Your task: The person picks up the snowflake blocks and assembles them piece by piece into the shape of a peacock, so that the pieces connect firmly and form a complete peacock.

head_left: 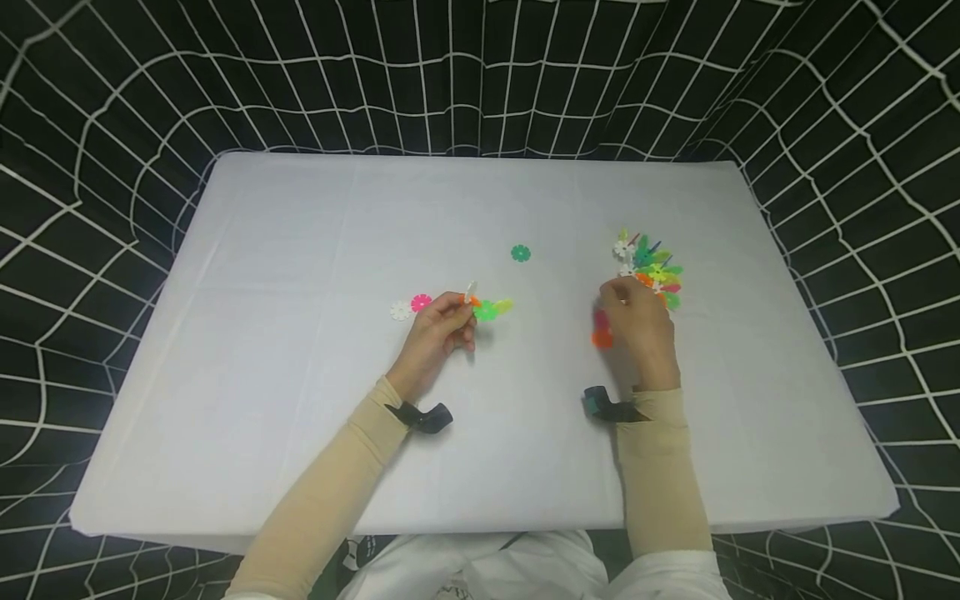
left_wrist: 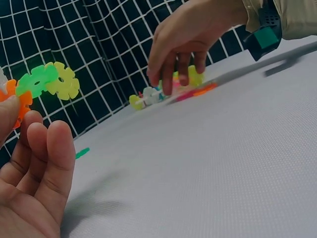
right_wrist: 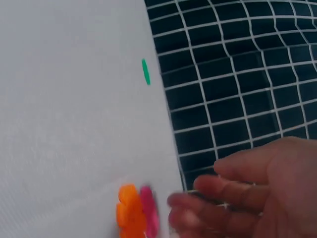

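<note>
My left hand pinches an orange disc of a short chain of notched, flower-shaped plastic discs. A green disc and a yellow disc extend from it, above the table, and a white disc joins near the fingertips. Over the near side of a colourful pile of similar discs hovers my right hand; its fingers bend loosely, with nothing visible between them. Beside that hand lie an orange disc and a pink disc.
A lone green disc lies mid-table. Just left of the left hand are a pink disc and a white disc. Dark, white-gridded cloth surrounds the white table.
</note>
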The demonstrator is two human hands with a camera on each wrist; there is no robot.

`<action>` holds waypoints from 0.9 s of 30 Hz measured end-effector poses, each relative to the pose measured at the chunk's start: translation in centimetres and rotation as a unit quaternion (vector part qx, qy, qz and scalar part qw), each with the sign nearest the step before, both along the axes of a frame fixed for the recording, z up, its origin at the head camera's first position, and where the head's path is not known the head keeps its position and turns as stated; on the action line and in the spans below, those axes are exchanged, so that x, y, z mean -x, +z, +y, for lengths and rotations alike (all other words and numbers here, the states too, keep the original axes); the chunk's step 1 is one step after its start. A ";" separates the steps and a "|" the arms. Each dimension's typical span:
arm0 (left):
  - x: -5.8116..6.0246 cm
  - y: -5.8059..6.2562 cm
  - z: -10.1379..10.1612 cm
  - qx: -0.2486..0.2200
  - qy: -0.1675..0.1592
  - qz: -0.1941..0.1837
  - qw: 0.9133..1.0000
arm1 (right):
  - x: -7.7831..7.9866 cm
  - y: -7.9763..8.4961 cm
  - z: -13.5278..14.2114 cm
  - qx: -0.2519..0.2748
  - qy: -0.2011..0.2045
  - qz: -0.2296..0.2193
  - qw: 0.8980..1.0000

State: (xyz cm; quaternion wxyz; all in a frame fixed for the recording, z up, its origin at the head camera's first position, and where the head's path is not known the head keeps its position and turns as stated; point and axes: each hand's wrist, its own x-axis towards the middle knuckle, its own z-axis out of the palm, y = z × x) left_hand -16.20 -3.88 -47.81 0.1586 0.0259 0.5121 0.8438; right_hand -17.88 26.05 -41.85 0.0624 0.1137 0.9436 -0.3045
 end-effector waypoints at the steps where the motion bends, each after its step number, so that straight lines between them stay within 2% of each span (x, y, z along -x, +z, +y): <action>1: 0.0 0.0 0.0 0.001 -0.001 0.000 1.000 | 0.0 0.0 0.2 -0.010 -0.002 -0.005 1.000; 7: 0.0 0.1 0.2 0.003 -0.007 0.001 1.000 | -0.3 0.6 0.7 -0.046 0.002 -0.049 0.998; 12: 0.0 0.1 0.2 0.002 -0.010 -0.001 1.000 | -0.4 0.9 0.5 -0.032 0.020 -0.065 0.997; 20: 0.0 0.1 0.1 0.001 -0.012 0.000 1.000 | 0.0 0.4 -1.1 0.076 0.067 -0.065 0.993; 23: 0.0 0.0 0.1 0.003 -0.012 0.000 1.000 | 0.3 -0.4 -2.1 0.117 0.099 -0.069 0.986; 27: 0.0 0.0 0.1 0.006 -0.012 -0.003 1.000 | 0.6 -1.3 -3.1 0.187 0.146 -0.058 0.970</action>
